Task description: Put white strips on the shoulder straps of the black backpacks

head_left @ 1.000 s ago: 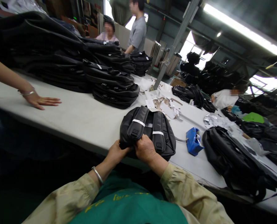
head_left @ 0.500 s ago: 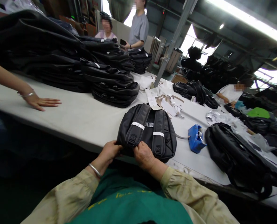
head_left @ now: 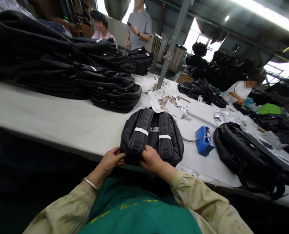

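A black backpack (head_left: 154, 136) lies in front of me at the table's near edge, its two shoulder straps facing up. White bands are wrapped round both straps. My left hand (head_left: 111, 160) pinches the bag's lower left corner, thumb on top. With fingers curled under and partly hidden, my right hand (head_left: 151, 158) grips the bottom of the bag beside the left strap's buckle. A blue tape dispenser (head_left: 204, 141) stands to the right of the bag, and a strip runs from it towards the bag.
Piled black backpacks (head_left: 115, 87) fill the left back of the white table (head_left: 69, 120). Paper scraps (head_left: 173, 105) lie behind my bag. Another black backpack (head_left: 246, 156) rests at the right. A metal post (head_left: 171, 48) rises behind the table. Several people are beyond it.
Another person's hand and arm, flat on the table at left, have gone from view. The standing person has raised the phone. My left hand has shifted slightly left along the backpack's corner.
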`<state>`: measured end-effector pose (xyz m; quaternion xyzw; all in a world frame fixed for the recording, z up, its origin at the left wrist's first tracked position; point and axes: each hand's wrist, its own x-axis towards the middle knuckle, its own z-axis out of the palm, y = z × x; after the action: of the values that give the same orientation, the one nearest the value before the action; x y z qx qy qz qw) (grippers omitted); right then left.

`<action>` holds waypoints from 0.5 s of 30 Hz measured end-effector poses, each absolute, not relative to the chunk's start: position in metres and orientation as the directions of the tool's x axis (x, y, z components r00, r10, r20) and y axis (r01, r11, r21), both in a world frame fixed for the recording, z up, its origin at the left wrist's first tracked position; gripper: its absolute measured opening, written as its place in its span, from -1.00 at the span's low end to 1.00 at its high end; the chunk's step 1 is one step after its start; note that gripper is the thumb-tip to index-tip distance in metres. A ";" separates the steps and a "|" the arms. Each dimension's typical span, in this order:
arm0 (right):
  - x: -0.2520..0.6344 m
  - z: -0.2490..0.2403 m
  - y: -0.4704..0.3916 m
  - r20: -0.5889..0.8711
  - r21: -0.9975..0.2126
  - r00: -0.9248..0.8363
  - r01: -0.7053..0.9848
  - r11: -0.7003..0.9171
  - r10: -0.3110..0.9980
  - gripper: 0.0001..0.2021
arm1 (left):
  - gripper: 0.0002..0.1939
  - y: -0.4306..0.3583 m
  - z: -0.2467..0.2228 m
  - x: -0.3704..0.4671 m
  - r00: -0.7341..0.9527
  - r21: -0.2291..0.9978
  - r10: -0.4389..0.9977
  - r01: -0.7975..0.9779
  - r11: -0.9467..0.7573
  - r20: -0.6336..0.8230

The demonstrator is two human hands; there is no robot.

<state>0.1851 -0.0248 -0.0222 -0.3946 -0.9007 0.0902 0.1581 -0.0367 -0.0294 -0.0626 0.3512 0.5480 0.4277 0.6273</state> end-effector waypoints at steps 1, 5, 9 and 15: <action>0.185 -0.019 -0.023 0.221 -0.305 -0.640 0.671 0.676 0.736 -0.60 | -0.46 -0.028 -0.064 -0.035 0.000 0.916 0.922 -0.120 0.383 -0.386; 0.178 -0.004 -0.020 0.151 -0.287 -0.654 0.688 0.666 0.741 -0.62 | -0.60 -0.024 -0.063 -0.026 -0.094 0.923 0.918 -0.055 0.381 -0.384; 0.160 0.004 -0.025 0.101 -0.204 -0.554 0.801 0.562 0.826 -0.61 | -0.65 -0.021 -0.063 -0.019 -0.153 0.928 0.916 -0.023 0.372 -0.371; 0.126 -0.004 -0.025 0.162 -0.098 -0.421 0.893 0.439 0.893 -0.66 | -0.74 -0.022 -0.063 -0.014 -0.149 0.928 0.917 -0.026 0.371 -0.371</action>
<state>0.1263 -0.0253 -0.0039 -0.5296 -0.8429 -0.0016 0.0952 -0.0143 -0.0220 -0.0630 0.3574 0.6228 0.4320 0.5457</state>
